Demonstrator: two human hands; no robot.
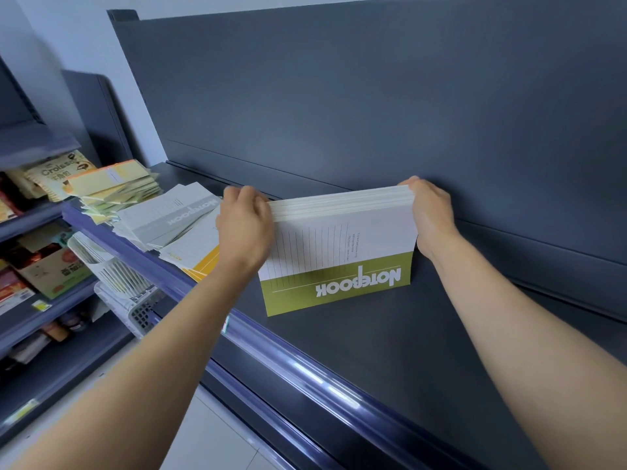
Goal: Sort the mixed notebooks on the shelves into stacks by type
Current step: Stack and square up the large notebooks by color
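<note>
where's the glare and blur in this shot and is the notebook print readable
Head view: a glare streak runs along the purple shelf rail; the left hand is slightly smeared at its fingers; the green notebook stack is sharp, its upside-down NOTEBOOK print readable; the wide lens bows the rail.

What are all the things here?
green notebooks: one stack, green and white, standing on edge on the shelf
grey notebooks: one pile, grey and white, left of the green stack
orange notebook: one, orange and white, flat beside the grey pile
yellow notebooks: one messy pile, pale yellow, far left on the shelf
shelf: one, dark grey with a blue front rail
baskets: two, white, below the shelf
snack packs: several, mixed colours, shelves at left
left hand: grips the green stack's left end
right hand: grips its right end
</note>
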